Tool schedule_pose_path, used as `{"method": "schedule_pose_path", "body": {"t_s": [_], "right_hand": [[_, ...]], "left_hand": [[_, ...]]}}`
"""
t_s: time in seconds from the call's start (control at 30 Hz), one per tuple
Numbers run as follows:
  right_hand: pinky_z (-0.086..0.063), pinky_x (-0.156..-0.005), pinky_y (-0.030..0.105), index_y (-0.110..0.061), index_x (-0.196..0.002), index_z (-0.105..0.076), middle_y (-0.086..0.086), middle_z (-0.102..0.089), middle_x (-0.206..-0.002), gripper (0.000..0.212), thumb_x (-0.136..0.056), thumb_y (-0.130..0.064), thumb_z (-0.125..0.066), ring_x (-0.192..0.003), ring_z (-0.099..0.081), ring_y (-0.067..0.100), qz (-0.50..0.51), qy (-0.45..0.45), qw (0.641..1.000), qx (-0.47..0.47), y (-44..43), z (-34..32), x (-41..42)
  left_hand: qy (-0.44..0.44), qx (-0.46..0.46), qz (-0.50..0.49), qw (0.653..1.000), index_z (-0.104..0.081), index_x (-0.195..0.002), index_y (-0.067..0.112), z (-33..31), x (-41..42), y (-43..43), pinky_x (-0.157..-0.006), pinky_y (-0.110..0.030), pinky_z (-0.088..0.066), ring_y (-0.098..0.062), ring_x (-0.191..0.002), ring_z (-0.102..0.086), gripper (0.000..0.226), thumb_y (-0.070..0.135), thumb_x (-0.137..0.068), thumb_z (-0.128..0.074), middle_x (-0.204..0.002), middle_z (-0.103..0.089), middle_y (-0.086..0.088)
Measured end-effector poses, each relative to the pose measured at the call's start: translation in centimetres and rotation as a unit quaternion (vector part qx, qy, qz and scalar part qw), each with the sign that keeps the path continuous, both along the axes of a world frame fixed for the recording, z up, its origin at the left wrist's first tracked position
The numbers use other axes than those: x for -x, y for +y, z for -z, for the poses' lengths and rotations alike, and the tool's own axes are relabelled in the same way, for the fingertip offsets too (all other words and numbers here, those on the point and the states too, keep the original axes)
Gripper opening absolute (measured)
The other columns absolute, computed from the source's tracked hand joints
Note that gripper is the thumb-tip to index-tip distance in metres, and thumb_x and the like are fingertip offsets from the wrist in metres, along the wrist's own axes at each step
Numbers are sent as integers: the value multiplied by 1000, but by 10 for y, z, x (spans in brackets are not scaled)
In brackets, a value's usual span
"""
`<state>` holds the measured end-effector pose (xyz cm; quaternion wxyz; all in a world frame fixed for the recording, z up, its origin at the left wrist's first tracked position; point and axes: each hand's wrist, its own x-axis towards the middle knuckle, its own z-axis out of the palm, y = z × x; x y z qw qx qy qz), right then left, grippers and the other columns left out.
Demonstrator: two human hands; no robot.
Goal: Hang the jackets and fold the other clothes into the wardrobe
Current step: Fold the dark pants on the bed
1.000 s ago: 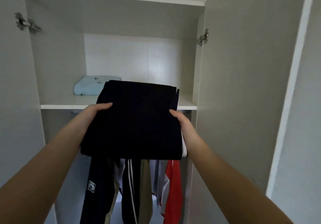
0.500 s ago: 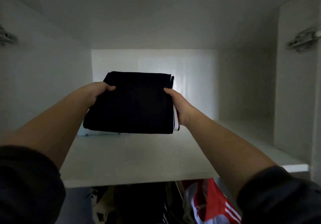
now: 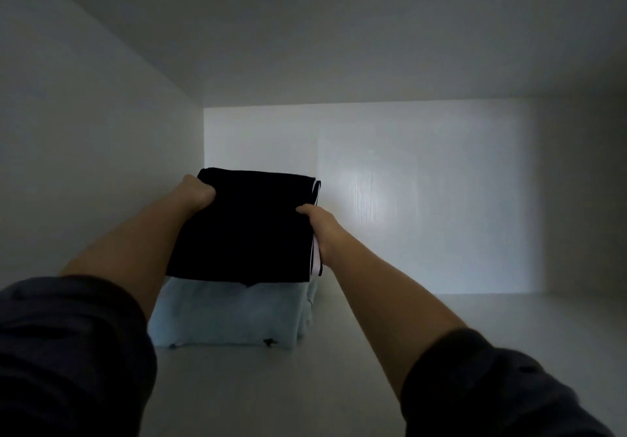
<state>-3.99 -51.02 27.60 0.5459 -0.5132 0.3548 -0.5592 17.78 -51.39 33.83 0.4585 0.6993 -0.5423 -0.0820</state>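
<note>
Black garment (image 3: 244,229) — between both hands (image 3: 199,195) (image 3: 319,226)

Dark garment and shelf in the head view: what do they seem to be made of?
Dark garment: soft matte cloth, perhaps knit; it bends in folded layers, with a white stripe at its right edge. Shelf: smooth white board, probably laminated wood; flat, hard-looking, with a dull sheen.
</note>
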Motion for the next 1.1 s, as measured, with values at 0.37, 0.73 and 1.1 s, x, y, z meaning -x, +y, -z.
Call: {"method": "schedule_pose_path", "body": {"t_s": [0.37,0.73,1.1], "right_hand": [[-56,-75,34,0,-117,-54,18,-65,-107,39,-87,-25,-61,-89,-66,29,27,7,998,-49,-96,45,-16],[-56,-86,44,-1,-116,-54,20,-64,-106,54,-66,-16,-69,-95,-65,31,72,49,996,10,-119,59,-44],[-49,-96,45,-11,-147,-19,18,-48,-130,75,-86,-22,-61,-114,-53,33,93,179,979,14,-86,54,-27]], "left_hand": [[-123,-100,-37,987,-46,-133,-8,67,-11,-85,-96,-30,-37,-32,-128,-46,47,26,-102,-39,-141,-45,-24],[-319,-75,-162,931,-51,-130,4,77,-28,-116,-101,-39,-41,-29,-124,-52,35,7,-98,-36,-136,-53,-15],[-366,-131,116,914,-10,-153,28,94,20,-92,-117,-52,-9,-28,-147,-8,74,68,-91,-19,-161,-6,-5]]}}
